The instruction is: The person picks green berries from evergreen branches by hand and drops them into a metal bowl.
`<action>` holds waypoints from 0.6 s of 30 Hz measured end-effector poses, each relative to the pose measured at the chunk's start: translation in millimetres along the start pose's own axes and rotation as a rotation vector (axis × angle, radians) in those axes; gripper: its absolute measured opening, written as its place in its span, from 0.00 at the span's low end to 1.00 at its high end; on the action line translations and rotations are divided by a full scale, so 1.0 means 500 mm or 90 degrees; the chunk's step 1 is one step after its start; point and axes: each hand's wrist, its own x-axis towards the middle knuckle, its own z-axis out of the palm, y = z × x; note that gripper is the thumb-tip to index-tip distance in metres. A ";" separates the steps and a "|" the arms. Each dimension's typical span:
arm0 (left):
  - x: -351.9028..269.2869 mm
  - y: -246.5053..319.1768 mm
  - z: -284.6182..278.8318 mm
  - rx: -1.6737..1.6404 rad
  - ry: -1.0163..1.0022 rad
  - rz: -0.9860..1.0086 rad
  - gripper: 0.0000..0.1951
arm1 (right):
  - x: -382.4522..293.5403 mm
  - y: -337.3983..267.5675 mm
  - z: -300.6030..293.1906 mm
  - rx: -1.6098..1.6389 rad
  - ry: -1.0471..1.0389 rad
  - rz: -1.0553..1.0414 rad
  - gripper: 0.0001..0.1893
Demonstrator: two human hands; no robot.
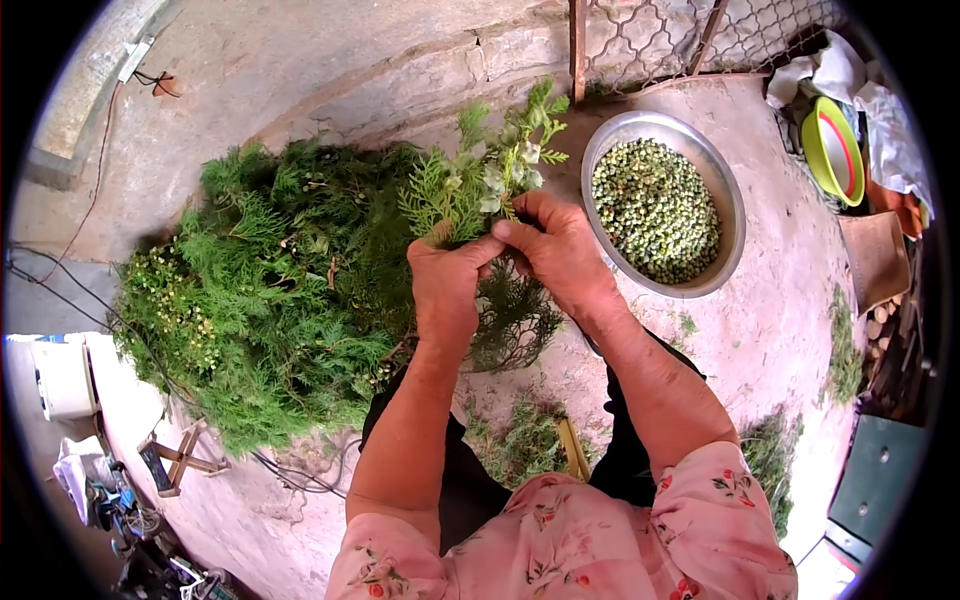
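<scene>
A leafy conifer sprig (457,191), likely arborvitae, bears several pale green cones (493,180) and points away from me. My left hand (448,289) grips its lower part between thumb and fingers. At the same spot my right hand (559,244) pinches in from the right, the two thumb tips almost meeting. What lies under the fingers is hidden. Left of my hands, a big heap of cut conifer branches (277,307) covers the floor. A round metal basin (731,180) stands to the right, holding a deep layer of small green cones (652,214).
Loose green clippings (525,442) lie between my legs. At the lower left are a folding wooden stool (180,457) and black cables (300,480). A wire-mesh panel (645,37) leans along the wall. On the right sit a lime-green basin (832,150) and a dark green box (874,476).
</scene>
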 end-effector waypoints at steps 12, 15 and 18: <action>0.020 -0.001 -0.018 -0.094 -0.077 -0.099 0.07 | 0.001 0.002 -0.041 0.416 -0.152 0.206 0.12; 0.025 -0.004 -0.023 -0.082 -0.113 -0.135 0.05 | 0.003 0.001 -0.050 0.444 -0.183 0.217 0.11; 0.030 -0.009 -0.031 -0.152 -0.138 -0.158 0.05 | 0.001 0.001 -0.046 0.497 -0.189 0.229 0.10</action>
